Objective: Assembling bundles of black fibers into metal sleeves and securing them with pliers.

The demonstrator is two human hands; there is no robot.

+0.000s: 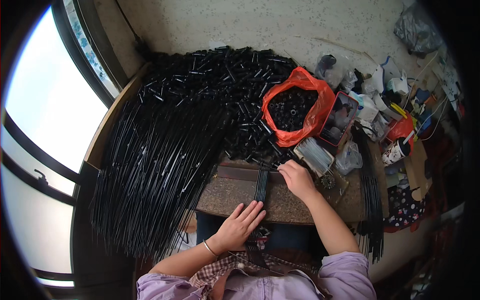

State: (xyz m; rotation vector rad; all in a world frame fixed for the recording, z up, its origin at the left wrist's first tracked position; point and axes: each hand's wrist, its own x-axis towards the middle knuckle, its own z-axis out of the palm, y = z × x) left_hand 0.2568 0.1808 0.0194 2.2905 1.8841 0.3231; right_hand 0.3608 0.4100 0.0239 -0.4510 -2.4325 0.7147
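Pressing our left hand palm down, fingers extended, over the lower part of a narrow row of thin black rods, we work at a speckled brown workbench just below the center of the frame. Our right hand bends in beside the row's upper end, thumb and forefinger drawn together; we cannot tell whether they pinch anything. The row crosses a dark brown strip on the benchtop. A dense sheaf of long black rods fans across the left of the frame, below a heap of short black cylinders at upper center. Right of that heap, an orange-red plastic bag gapes around small black parts, beside a red-rimmed box. Another bunch of black rods overhangs the bench edge at lower right.
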